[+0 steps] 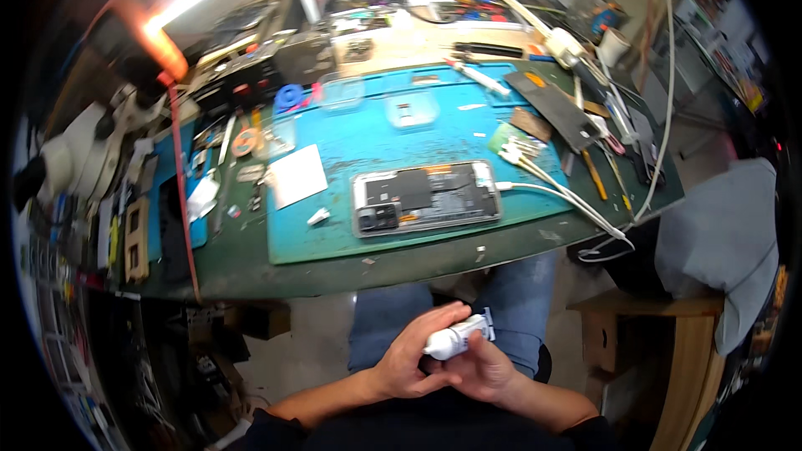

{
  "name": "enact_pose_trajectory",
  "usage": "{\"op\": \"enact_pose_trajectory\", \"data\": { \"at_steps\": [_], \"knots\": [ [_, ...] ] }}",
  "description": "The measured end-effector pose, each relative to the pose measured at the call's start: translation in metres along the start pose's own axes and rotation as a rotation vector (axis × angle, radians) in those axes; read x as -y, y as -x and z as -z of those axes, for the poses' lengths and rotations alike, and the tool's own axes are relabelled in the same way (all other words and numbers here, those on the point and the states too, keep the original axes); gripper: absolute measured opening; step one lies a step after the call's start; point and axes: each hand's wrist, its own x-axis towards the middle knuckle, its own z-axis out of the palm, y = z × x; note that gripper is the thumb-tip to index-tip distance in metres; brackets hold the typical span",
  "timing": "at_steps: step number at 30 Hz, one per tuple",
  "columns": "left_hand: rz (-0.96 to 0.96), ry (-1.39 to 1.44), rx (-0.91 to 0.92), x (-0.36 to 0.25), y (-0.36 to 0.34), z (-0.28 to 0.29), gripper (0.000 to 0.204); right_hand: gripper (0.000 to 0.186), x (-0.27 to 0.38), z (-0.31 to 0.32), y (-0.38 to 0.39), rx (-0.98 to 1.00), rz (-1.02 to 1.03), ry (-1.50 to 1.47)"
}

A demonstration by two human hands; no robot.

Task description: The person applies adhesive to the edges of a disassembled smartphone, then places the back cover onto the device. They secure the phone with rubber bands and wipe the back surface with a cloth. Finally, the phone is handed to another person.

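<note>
Over my lap, below the table's front edge, a small white tube [451, 341] with a tapered nozzle and a flat crimped end lies between both hands. My left hand [415, 351] curls round it from the left, near the nozzle. From the right, my right hand [487, 366] presses its thumb against the tube near the crimped end. On the blue mat in front lies an opened smartphone [426, 198], its battery and inner parts exposed. A white cable plug [504, 186] sits at the phone's right end. A small white cap-like piece [318, 216] rests left of the phone.
The blue work mat [334, 246] covers much of the bench. A white card [298, 176] and clear plastic boxes [411, 108] lie on it. White cables [576, 200], a dark flat slab [553, 108] and tools crowd the right side. A microscope-like device [75, 154] stands at left.
</note>
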Motion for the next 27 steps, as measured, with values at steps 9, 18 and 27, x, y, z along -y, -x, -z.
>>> {"op": "enact_pose_trajectory", "data": {
  "at_steps": [9,18,27],
  "knots": [
    [-0.037,0.116,-0.676,-0.032,0.082,0.091,0.031,0.02,0.023,-0.135,-0.063,0.409,-0.084,1.667],
    [0.47,0.235,-0.605,-0.05,0.089,0.094,0.017,0.003,0.064,-0.169,-0.201,0.454,0.937,2.973],
    [0.647,0.22,-0.462,-0.064,0.062,0.086,0.013,0.022,0.03,-0.164,-0.138,0.038,0.078,1.216]
  ]
}}
